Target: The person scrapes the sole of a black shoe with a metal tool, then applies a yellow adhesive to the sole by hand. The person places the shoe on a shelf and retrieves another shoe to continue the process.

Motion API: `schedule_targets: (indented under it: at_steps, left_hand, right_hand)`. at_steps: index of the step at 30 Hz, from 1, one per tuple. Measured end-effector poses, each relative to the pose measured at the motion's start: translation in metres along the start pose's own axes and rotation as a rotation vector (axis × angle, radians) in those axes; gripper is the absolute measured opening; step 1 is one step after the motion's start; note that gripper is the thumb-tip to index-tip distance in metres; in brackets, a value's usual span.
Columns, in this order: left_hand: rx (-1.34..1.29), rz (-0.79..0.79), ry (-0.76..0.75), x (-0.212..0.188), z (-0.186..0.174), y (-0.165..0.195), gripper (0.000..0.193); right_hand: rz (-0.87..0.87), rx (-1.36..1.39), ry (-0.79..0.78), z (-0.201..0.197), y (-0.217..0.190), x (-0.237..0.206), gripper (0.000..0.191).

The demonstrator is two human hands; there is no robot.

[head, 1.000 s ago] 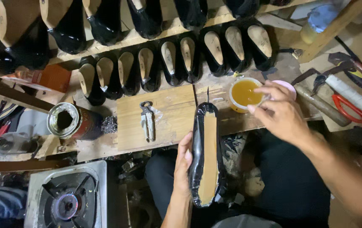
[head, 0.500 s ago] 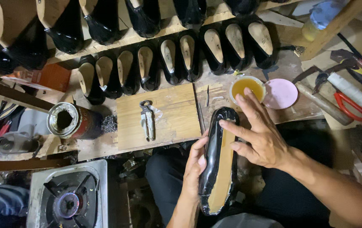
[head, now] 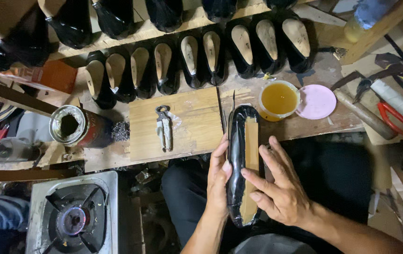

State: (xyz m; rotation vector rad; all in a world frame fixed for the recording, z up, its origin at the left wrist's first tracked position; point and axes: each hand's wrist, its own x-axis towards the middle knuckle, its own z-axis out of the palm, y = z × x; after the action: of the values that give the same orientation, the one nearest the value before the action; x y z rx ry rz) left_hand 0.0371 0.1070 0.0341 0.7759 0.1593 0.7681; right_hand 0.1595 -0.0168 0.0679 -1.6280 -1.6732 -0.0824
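A black shoe upper on a last (head: pixel 241 141) lies sole-up over my lap, its tan insole facing me and its toe resting on the bench edge. My left hand (head: pixel 218 181) grips its left side, thumb on the black leather. My right hand (head: pixel 279 188) is spread over the heel end, with the thumb pressing on the tan insole. A tub of amber glue (head: pixel 279 99) stands just beyond the toe, its pink lid (head: pixel 316 101) beside it.
A wooden board (head: pixel 187 123) carries metal pincers (head: pixel 164 127). A row of black lasted shoes (head: pixel 197 59) lines the bench back. An open tin (head: pixel 72 126) sits at left, a gas burner (head: pixel 72 218) lower left, hammer and red-handled tools (head: pixel 389 106) at right.
My right hand has come back from the glue tub to the shoe's heel end. The shoe has swung from tilted to nearly straight, and my left hand has kept its hold.
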Motion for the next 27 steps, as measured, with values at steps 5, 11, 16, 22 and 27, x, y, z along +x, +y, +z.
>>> schedule_targets:
  at_steps: [5,11,16,22,27]
  left_hand:
    - [0.081,-0.034,0.146,0.002,0.003,-0.002,0.061]
    - [0.2,0.023,0.192,0.002,0.002,-0.001,0.057]
    - [0.207,0.015,0.229,0.002,0.0,0.0,0.057]
    - [0.275,0.053,0.192,0.001,-0.002,0.002,0.054]
    - [0.303,0.071,0.157,-0.004,-0.002,0.003,0.056]
  right_hand:
    - [0.009,-0.044,0.019,0.004,-0.012,-0.005,0.046]
    - [-0.032,-0.104,0.032,0.005,-0.018,-0.008,0.043]
    - [-0.104,-0.118,0.043,0.005,-0.025,-0.011,0.038]
    - [-0.081,-0.017,0.033,0.003,-0.031,-0.011,0.034]
    - [0.012,-0.003,0.073,-0.001,-0.028,-0.005,0.033]
